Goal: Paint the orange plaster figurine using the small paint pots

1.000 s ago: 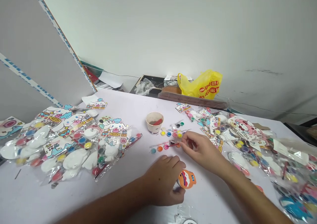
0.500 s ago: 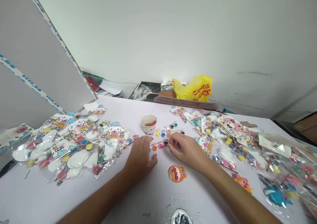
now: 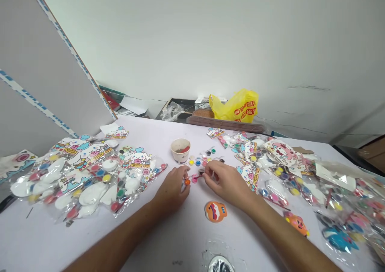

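My left hand (image 3: pixel 173 185) is closed at the left end of a strip of small paint pots, its fingertips around the orange pot (image 3: pixel 187 182). To its right my right hand (image 3: pixel 221 178) pinches at a dark pot or brush; which one is hidden by the fingers. A pink pot (image 3: pixel 194 180) lies between both hands. Behind them are more paint pots (image 3: pixel 197 163) and a paper cup (image 3: pixel 180 151) with a red item inside. An orange painted fish piece (image 3: pixel 215 212) lies flat in front of my hands.
Bagged plaster and paint kits cover the left (image 3: pixel 93 175) and right (image 3: pixel 288 163) of the white table (image 3: pixel 150 240). A yellow bag (image 3: pixel 236 106) stands beyond the back edge. A round silver-dark piece (image 3: pixel 220 264) lies at the front edge.
My left hand has turned slightly and closed its fingers on the orange pot. My right hand has moved slightly left and stays pinched.
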`<state>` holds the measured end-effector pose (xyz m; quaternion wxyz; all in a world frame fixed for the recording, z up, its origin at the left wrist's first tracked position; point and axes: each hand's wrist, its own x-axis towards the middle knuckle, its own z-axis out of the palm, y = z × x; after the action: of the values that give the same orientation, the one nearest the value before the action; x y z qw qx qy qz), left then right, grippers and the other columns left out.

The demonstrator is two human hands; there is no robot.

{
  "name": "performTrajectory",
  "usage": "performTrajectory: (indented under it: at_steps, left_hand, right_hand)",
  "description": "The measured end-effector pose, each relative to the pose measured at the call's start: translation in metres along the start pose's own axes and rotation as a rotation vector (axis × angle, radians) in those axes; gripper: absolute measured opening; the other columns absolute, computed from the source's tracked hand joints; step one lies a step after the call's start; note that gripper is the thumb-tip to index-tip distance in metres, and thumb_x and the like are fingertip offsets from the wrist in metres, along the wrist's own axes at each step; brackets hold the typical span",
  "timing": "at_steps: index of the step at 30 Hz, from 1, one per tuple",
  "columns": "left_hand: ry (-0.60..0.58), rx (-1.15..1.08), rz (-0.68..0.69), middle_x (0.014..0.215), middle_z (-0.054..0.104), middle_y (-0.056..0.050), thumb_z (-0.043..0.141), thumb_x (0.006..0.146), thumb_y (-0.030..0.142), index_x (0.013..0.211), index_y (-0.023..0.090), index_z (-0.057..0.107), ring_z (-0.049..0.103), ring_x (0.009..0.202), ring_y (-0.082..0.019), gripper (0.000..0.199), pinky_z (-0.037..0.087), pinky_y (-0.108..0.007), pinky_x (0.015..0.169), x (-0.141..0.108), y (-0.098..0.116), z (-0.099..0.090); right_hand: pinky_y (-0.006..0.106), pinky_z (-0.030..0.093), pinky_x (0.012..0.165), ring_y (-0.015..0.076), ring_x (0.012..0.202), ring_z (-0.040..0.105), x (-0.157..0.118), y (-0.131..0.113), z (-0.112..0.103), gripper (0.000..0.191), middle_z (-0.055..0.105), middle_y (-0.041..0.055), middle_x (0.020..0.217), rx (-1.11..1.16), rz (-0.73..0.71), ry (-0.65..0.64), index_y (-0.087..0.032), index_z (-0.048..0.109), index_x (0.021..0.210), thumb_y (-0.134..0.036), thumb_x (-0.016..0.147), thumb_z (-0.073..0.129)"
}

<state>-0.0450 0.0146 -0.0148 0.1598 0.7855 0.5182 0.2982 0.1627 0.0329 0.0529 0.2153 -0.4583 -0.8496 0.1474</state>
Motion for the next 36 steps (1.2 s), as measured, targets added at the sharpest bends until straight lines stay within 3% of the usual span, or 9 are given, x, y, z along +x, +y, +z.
performTrajectory:
  at_steps: [7, 15, 36]
  left_hand:
    - [-0.011, -0.031, 0.000, 0.094, 0.061, -0.007, 0.049, 0.081, 0.017, 0.118, 0.017, 0.049, 0.058, 0.088, -0.025, 0.037, 0.050, -0.041, 0.081, 0.000, 0.002, -0.001]
    - [-0.017, -0.043, -0.007, 0.095, 0.062, -0.008, 0.049, 0.082, 0.018, 0.118, 0.018, 0.051, 0.059, 0.089, -0.025, 0.035, 0.050, -0.040, 0.081, 0.000, 0.005, -0.004]
    - [-0.016, -0.041, -0.011, 0.096, 0.062, -0.007, 0.049, 0.083, 0.019, 0.116, 0.018, 0.050, 0.060, 0.089, -0.025, 0.033, 0.050, -0.038, 0.080, -0.001, 0.003, -0.003]
  right_hand:
    - [0.026, 0.036, 0.058, 0.0147, 0.064, 0.055, -0.001, 0.002, 0.006, 0.013, 0.064, -0.0002, 0.078, -0.010, -0.031, -0.012, -0.023, 0.052, 0.079, -0.026, 0.091, 0.051]
    - [0.027, 0.040, 0.063, 0.0163, 0.071, 0.060, 0.001, 0.006, 0.008, 0.019, 0.067, 0.0019, 0.084, -0.034, -0.029, -0.057, -0.023, 0.064, 0.086, -0.028, 0.096, 0.048]
    - [0.029, 0.040, 0.064, 0.0179, 0.071, 0.058, 0.005, 0.014, 0.006, 0.023, 0.068, 0.0036, 0.083, 0.101, 0.080, -0.079, -0.021, 0.067, 0.086, -0.026, 0.097, 0.047]
